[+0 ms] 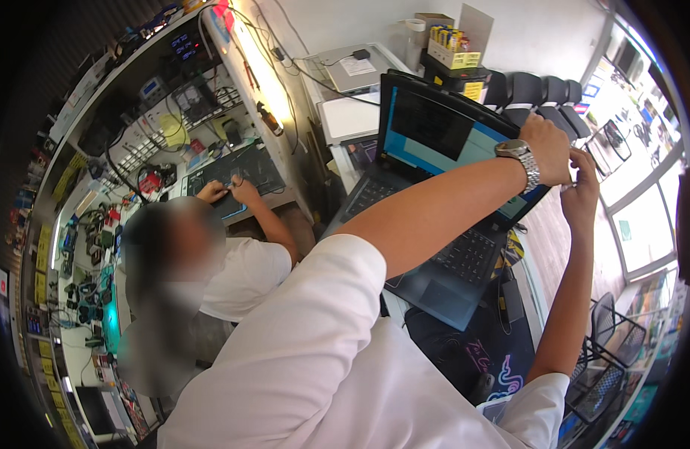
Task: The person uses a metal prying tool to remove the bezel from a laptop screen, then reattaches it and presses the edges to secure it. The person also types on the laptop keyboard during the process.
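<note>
An open black laptop stands on the desk before me, turned at an angle, its screen lit with several windows. My left arm crosses over the keyboard and hides part of it and of the screen. Beyond the screen's right edge is my left hand, its fingers curled, with a metal-band watch on the wrist. Close beside it, my right hand has its fingers bent and drawn together, touching or nearly touching the left. Whatever lies between the fingers is hidden.
A seated co-worker handles something small over a dark work mat at the left bench. Behind the laptop lie a closed grey laptop and a box of yellow packages. A black power brick and printed desk mat are nearer me.
</note>
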### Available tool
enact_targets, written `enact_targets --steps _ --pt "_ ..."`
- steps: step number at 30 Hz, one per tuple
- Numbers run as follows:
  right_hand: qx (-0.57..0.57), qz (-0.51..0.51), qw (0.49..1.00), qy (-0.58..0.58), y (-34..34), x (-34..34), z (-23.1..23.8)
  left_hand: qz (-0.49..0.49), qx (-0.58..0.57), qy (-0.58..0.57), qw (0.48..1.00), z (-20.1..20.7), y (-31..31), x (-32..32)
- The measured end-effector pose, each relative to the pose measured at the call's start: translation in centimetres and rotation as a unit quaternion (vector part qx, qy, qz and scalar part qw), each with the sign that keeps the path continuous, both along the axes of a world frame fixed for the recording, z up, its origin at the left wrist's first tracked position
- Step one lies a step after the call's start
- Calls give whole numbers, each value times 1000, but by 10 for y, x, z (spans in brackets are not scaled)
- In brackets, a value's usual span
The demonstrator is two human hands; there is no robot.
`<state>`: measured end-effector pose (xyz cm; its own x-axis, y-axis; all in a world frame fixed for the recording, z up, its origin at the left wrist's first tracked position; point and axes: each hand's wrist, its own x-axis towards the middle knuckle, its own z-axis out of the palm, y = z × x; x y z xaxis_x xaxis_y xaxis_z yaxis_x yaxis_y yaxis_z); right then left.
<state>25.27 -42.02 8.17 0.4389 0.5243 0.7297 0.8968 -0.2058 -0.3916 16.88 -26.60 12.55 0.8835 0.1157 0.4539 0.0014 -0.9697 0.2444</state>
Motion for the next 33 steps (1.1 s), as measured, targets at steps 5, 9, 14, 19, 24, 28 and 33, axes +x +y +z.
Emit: enact_targets --steps 5,9,14,19,24,28,33 --pt "9 -37 997 -65 4 -3 -12 -13 -13 36 999 0 4 3" --pt "-5 -55 997 -58 5 2 -15 -4 -63 57 996 2 1 3" --pt "-4 -70 995 -73 9 2 -16 -11 -129 20 991 6 2 3" --pt "-10 -40 997 -68 13 -6 -8 -17 -113 29 993 6 5 2" --pt "-17 -48 997 -51 17 -12 0 -28 -166 2 986 5 6 0" --pt "-20 -57 998 -23 22 -17 7 -33 -130 -8 991 5 7 -7" --pt "-60 -63 996 -17 23 -14 12 -52 -110 25 992 11 10 -12"
